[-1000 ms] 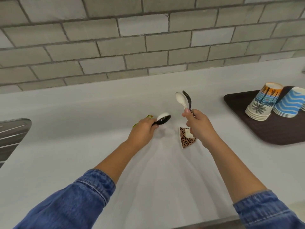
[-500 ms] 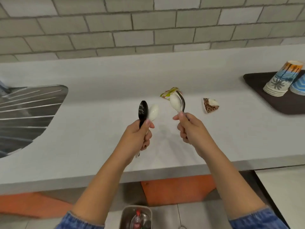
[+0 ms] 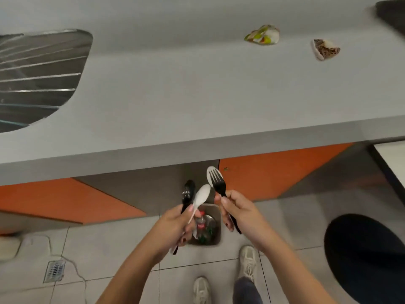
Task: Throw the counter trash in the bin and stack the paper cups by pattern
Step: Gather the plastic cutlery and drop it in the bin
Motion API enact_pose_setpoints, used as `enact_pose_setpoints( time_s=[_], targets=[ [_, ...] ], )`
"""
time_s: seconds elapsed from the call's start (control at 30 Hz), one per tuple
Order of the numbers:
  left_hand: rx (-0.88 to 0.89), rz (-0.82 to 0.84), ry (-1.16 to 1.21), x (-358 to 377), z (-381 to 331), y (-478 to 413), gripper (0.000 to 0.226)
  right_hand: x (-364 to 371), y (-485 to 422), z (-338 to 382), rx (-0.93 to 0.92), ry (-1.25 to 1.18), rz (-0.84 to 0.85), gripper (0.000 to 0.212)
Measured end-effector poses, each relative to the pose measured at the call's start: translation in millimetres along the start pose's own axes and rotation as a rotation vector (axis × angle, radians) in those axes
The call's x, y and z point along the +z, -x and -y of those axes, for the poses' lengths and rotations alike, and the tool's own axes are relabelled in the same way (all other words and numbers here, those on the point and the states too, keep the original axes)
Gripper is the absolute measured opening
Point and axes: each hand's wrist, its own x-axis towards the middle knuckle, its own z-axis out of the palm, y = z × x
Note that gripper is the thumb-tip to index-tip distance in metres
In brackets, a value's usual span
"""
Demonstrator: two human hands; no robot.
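**Bringing the plastic cutlery down over the bin**

Half a second ago both hands were raised over the counter (image 3: pixel 197 95). Now they have dropped below its front edge, and the view has tipped down toward the floor.

The left hand (image 3: pixel 173 227) hangs just above the bin (image 3: pixel 208 241), a little to its left. Its fingers are curled round the handles of a black utensil (image 3: pixel 188 190) and a white spoon (image 3: pixel 202 194), whose heads stand up past the bin's far rim. The right hand (image 3: pixel 238 212), just above and to the right of the bin, pinches a black fork (image 3: pixel 219 183) between thumb and curled fingers, with a second white spoon (image 3: pixel 210 171) behind it. Neither hand has let go. The bin stands open on the floor beneath the counter, and a plastic bottle (image 3: pixel 200 223) already lies in it.

The cutlery is now where it needs to be dropped, so the step in hand looks to be the release. Loosening both grips should send all four pieces in, though the long handles pointing back toward the person could catch the near rim.

Some trash remains. Well beyond the bin, up on the counter, a crushed green-and-yellow cup (image 3: pixel 263 34) lies untouched, with a crushed leopard-print cup (image 3: pixel 325 49) to its right. The stacked paper cups have slipped out of view. Only a dark corner of their tray (image 3: pixel 392 14) shows, farthest from the bin at the upper right, so the sorting by pattern cannot be judged from here.
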Motion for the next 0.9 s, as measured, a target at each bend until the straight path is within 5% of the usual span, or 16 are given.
enact_pose_setpoints(
  time_s=[0.17, 0.6, 0.9],
  targets=[
    [-0.342, -0.048, 0.235, -16, 93, -67, 0.023, 3, -37, -96, 0.369, 0.074, -0.055, 0.018],
    [-0.670, -0.231, -0.119, -35, 287, -286, 0.031, 2, -194, -349, 0.806, 0.330, -0.141, 0.027],
    [-0.431, -0.308, -0.246, -36, 317, -316, 0.045, -4, -219, -365, 0.710, 0.486, -0.054, 0.037]
  ],
)
